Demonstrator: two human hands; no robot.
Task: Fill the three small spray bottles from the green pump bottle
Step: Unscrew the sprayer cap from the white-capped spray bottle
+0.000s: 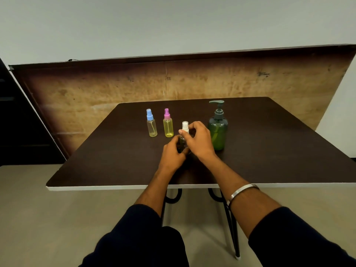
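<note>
We've got the white-capped spray bottle (184,132) between both hands, upright on the table (269,151), long axis vertical. Our left hand (173,152) wraps the clear body low down; our right hand (199,139) comes over from the right with fingers curled at the white cap, so it's the nearer hand for the cap. Looks like we're at the unscrew step, though the hands cover most of the body and we can't tell whether the cap is loose or how much liquid is inside. The key relation: the green pump bottle (218,130) stands just beside our right hand, to its right and slightly behind, spout (213,102) pointing left toward the small bottle. So the spout is on the correct side, but it sits higher than the small bottle's neck; we'd judge the bottle needs lifting or shifting right under it. The pink-capped yellow bottle (168,124) is near on the left, the blue-capped bottle (151,124) beyond it, both upright, caps on, apart from each other and from our hands. Risk: a left-elbow swing could tip the pink one. Open room lies toward us, between the hands and the near table edge (115,187), and on the right past the pump bottle.
</note>
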